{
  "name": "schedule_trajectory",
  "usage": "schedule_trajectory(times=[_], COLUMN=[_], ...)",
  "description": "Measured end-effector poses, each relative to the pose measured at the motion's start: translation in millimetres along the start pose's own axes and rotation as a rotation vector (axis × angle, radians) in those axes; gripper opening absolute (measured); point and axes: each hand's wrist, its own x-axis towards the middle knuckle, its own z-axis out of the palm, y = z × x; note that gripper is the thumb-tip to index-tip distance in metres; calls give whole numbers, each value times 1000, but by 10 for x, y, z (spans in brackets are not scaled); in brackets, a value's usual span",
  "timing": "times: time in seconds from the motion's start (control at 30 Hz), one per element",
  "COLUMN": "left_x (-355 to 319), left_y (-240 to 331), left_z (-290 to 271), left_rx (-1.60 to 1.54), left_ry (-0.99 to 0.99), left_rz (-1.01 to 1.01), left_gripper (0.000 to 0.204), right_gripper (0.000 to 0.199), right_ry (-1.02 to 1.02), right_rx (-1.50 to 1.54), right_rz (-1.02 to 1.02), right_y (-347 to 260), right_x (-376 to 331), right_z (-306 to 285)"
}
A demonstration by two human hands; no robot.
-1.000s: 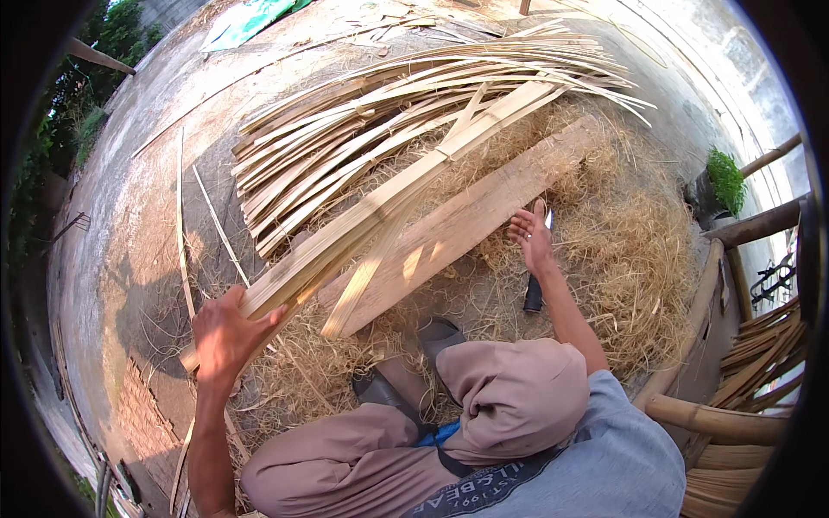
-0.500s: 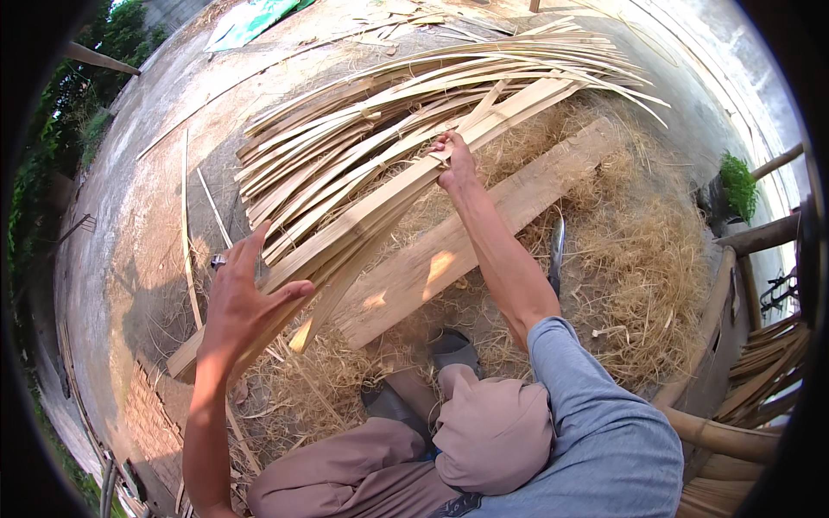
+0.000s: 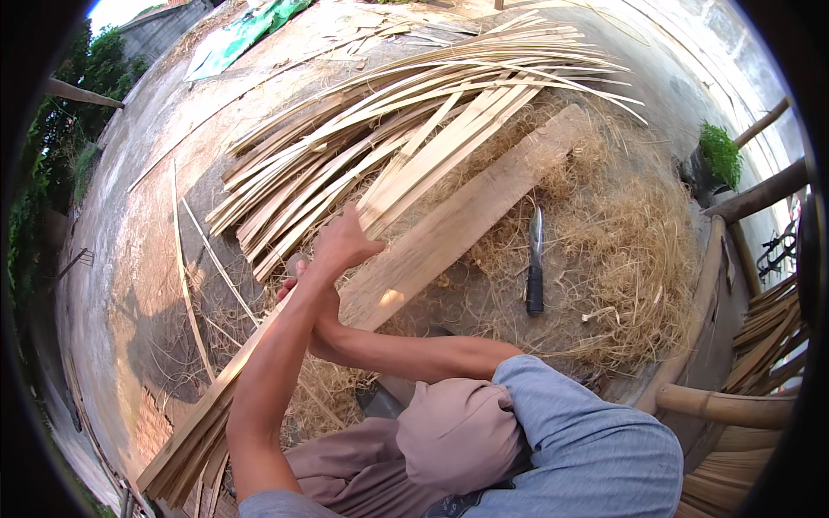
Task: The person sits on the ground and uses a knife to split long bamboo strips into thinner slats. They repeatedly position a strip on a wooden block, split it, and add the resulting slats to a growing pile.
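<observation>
A long bundle of flat, pale bamboo strips (image 3: 203, 423) runs from the lower left up toward the back. My forearms cross over it. My left hand (image 3: 341, 246) lies on top of the bundle, its thumb and fingers spanning the strips. Lower down, partly hidden under my left forearm, my right hand (image 3: 300, 281) has its fingers curled round the bundle. Just right of the bundle, a wide wooden plank (image 3: 466, 220) lies on the ground. Farther right rests a knife (image 3: 535, 263) with a black handle and a shiny blade.
Beyond my hands a wide pile of loose bamboo strips (image 3: 345, 129) covers the ground. Thin shavings (image 3: 622, 259) are heaped on the right. Single strips (image 3: 192, 276) lie at left. Bamboo poles (image 3: 725, 406) and more strips stand at the right edge. A green sheet (image 3: 250, 39) lies far off.
My right hand has come down the bundle toward me, crossing under my left arm. My left hand has moved up from hovering open onto the bundle. The bundle's near end sits lower.
</observation>
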Motion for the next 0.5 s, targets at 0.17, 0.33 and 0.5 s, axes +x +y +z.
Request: schedule_trajectory(times=[0.17, 0.33, 0.5], left_x=[-287, -1163, -2566], left_y=[-144, -115, -418], left_z=[-40, -183, -604], left_rx=[-148, -85, -50], left_ry=[80, 91, 93], left_rz=[-31, 29, -137], left_gripper=[55, 64, 65], right_gripper=[66, 69, 88], right_ry=[-503, -212, -62], right_rx=[-893, -485, 12], right_rz=[-16, 209, -323], right_y=[-292, -2206, -2759], right_x=[-87, -12, 991], right_z=[-692, -1560, -1469])
